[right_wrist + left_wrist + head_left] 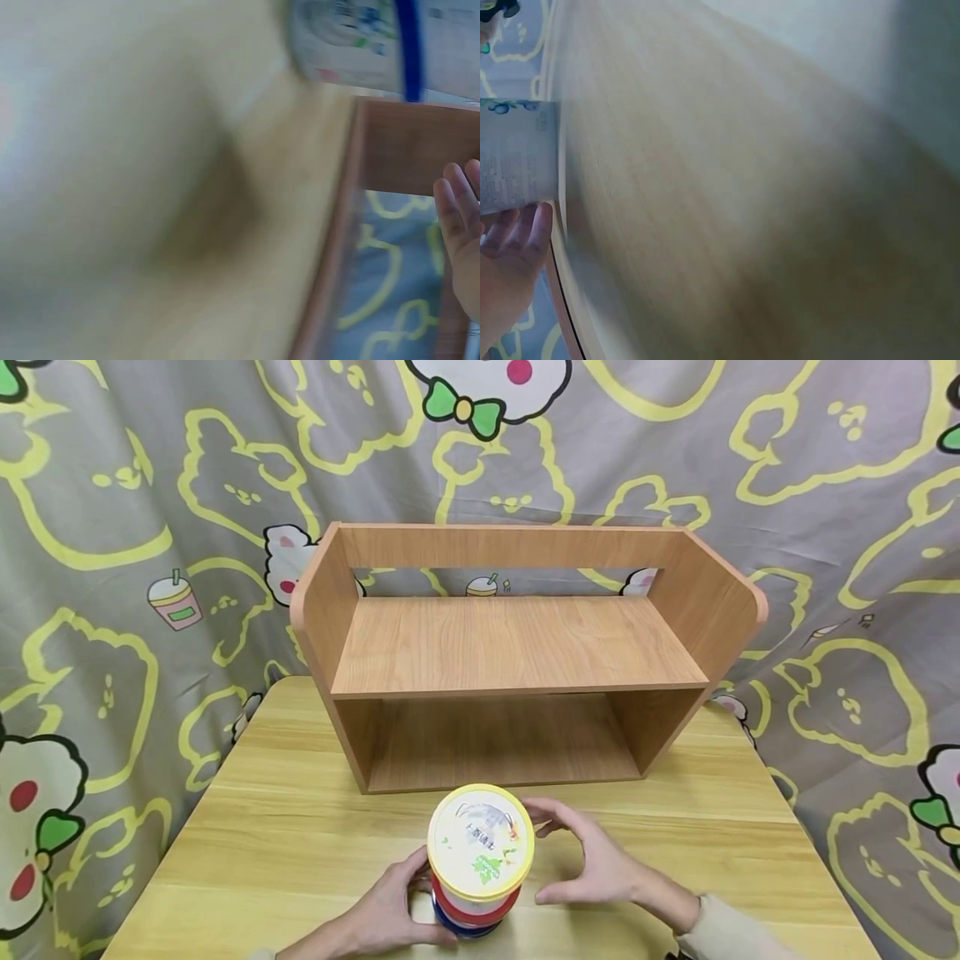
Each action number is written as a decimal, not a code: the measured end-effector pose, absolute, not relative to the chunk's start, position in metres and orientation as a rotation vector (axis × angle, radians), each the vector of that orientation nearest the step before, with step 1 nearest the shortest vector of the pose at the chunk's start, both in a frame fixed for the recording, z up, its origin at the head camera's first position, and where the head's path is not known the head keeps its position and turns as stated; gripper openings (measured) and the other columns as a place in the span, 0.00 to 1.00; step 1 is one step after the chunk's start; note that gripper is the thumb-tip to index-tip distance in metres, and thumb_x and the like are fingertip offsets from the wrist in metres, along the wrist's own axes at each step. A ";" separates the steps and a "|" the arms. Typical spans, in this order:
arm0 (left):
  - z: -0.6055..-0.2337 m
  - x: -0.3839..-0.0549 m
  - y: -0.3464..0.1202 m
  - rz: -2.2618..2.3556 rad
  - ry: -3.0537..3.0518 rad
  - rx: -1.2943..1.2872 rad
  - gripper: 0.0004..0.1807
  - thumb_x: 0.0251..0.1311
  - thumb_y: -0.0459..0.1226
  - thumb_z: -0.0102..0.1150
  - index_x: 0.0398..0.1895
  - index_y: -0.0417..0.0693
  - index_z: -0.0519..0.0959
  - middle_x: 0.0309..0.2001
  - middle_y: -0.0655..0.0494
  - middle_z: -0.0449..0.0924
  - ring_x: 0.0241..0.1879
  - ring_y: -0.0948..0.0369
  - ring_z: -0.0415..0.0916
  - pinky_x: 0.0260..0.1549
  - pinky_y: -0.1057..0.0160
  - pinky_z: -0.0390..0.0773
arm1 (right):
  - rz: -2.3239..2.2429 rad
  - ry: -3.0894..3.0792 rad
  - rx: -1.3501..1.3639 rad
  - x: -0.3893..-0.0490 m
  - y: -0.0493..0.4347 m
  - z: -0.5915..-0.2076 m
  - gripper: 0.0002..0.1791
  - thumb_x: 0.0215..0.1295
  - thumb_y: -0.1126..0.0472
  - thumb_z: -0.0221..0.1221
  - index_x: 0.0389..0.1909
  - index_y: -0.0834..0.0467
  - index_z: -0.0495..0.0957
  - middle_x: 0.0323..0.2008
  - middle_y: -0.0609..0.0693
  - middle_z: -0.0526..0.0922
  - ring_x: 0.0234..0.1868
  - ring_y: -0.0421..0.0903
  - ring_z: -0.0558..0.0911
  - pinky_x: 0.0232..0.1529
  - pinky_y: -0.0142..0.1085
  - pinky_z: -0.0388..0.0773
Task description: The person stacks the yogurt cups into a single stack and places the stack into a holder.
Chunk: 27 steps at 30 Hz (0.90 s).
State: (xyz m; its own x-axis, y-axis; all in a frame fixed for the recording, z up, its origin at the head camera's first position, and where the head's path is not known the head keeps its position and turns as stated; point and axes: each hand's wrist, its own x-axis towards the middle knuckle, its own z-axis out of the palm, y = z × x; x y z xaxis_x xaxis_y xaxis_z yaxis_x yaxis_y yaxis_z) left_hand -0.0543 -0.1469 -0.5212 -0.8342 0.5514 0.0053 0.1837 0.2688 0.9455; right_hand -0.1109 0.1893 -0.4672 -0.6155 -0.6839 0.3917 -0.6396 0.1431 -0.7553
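Round white tubs stand stacked on the table in the head view. The top tub (477, 847) has a yellow-rimmed printed lid; below it show a red lid (477, 916) and a blue rim (468, 931). My left hand (386, 902) rests against the stack's left side, thumb low by the blue rim, fingers partly hidden behind. A printed white tub (517, 157) touches its fairly straight fingers in the left wrist view. My right hand (596, 860) stands just right of the stack, fingers spread, holding nothing. The right wrist view shows a blue-banded tub (352, 45) above that hand.
A two-level wooden shelf (517, 643) stands on the wooden table (285, 827) right behind the stack. A grey curtain (225, 460) with yellow cartoon outlines hangs behind and on both sides. A small dark object (678, 955) lies partly visible near the right sleeve.
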 end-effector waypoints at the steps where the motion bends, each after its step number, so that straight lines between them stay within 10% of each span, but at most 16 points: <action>1: -0.521 -0.055 -0.147 1.581 2.219 0.666 0.54 0.50 0.46 0.84 0.78 0.57 0.62 0.63 0.61 0.84 0.55 0.69 0.83 0.63 0.71 0.78 | -1.506 2.343 -1.333 -0.110 0.189 -0.473 0.56 0.48 0.58 0.82 0.77 0.58 0.63 0.64 0.53 0.81 0.61 0.41 0.81 0.59 0.39 0.84; 16: -0.521 -0.055 -0.147 1.572 2.222 0.662 0.54 0.50 0.46 0.84 0.79 0.57 0.62 0.63 0.60 0.84 0.56 0.68 0.84 0.65 0.72 0.76 | -1.474 2.245 -1.093 -0.096 0.178 -0.517 0.51 0.54 0.53 0.81 0.77 0.47 0.65 0.60 0.44 0.84 0.56 0.37 0.83 0.61 0.37 0.83; 27: -0.520 -0.055 -0.146 1.597 2.183 0.633 0.52 0.50 0.45 0.84 0.77 0.57 0.63 0.63 0.58 0.85 0.58 0.68 0.84 0.66 0.72 0.76 | -1.447 2.217 -1.115 -0.091 0.161 -0.525 0.47 0.54 0.50 0.81 0.74 0.43 0.68 0.68 0.42 0.81 0.70 0.41 0.79 0.73 0.36 0.75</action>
